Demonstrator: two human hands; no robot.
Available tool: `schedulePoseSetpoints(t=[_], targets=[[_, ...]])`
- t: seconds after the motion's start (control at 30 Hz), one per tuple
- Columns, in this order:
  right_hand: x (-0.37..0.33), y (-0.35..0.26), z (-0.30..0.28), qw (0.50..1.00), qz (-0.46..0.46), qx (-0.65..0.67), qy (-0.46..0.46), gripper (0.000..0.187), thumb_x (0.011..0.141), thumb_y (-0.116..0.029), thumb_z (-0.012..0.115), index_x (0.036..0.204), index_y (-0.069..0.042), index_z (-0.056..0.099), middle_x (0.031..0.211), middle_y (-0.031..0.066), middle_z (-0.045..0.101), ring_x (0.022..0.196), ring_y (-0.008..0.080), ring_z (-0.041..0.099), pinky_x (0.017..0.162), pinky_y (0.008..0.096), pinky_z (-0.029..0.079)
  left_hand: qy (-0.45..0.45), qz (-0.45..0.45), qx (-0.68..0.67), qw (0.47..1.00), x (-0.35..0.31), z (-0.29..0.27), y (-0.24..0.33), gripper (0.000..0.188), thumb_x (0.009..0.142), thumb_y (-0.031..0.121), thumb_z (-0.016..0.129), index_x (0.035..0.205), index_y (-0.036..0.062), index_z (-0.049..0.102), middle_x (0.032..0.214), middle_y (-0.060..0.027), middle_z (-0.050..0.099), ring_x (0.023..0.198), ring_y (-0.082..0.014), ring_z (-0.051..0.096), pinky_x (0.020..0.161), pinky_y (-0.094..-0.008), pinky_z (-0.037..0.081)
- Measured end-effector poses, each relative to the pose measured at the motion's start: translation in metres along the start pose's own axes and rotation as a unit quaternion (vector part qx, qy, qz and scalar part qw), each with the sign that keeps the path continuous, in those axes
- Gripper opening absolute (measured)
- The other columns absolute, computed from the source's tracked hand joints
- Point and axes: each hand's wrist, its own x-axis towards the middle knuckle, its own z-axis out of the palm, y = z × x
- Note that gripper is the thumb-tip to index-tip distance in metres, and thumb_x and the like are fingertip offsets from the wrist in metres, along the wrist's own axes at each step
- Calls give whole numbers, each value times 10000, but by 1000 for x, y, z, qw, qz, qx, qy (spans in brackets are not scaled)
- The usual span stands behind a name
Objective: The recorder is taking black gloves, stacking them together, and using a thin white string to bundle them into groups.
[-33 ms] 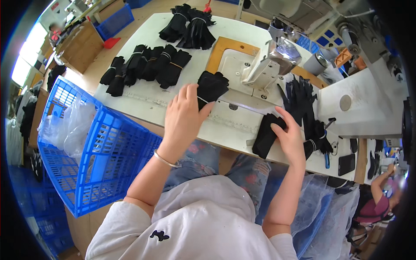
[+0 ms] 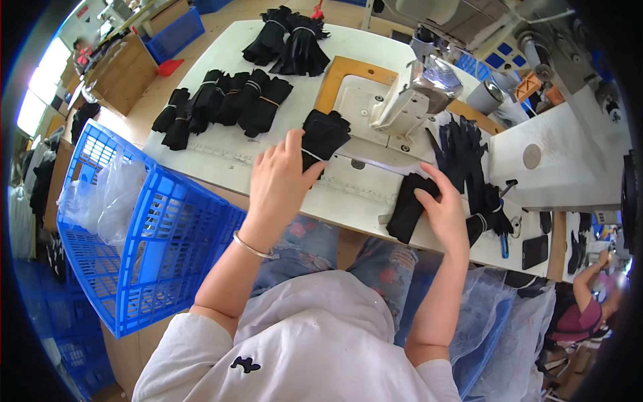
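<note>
While the left hand (image 2: 276, 184) pinches its lower end between thumb and fingers, a black fabric bundle (image 2: 326, 132) tied with a pale band lies tilted on the white bench (image 2: 216, 57), just in front of the sewing machine (image 2: 422, 97). A folded black fabric piece (image 2: 408, 209) lies nearer the bench's front edge, to the right. The right hand (image 2: 443, 209) is loosely curved there, its thumb over the fabric and its index finger reaching past the upper right corner; whether it grips firmly, I cannot tell.

Between the two runs a ruler strip (image 2: 365, 189) along the bench. Behind the left-hand bundle, a yellow-brown frame (image 2: 333, 82) borders the machine's pale plate. Right of the machine's head lie loose black glove-shaped pieces (image 2: 462, 151), with another black bundle (image 2: 485, 222) below them, then a blue-handled tool (image 2: 504, 246) and a dark smartphone (image 2: 534, 253).

On the bench's left side sits a row of banded black bundles (image 2: 228, 100), and two larger frayed bundles (image 2: 287, 43) stand apart at the far end. Left of the person, a blue plastic crate (image 2: 157, 251) tilts beside the bench, holding a clear plastic bag (image 2: 122, 201). Well off to the right, a co-worker in a maroon top (image 2: 577, 323) raises an arm.
</note>
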Motion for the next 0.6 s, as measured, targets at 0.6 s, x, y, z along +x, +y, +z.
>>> schedulePoseSetpoints(t=[0.6], targets=[[-33,-60,77,936,-53,349,-2,683,840,-106,704,1429,-6,374,1269,126,555,1053,150,586,805,279,519,68,110,-294,947,-55,-3,43,816,703,63,729,1421,-3,347,1214,-192,484,1190,-363,491,1000,-463,402]])
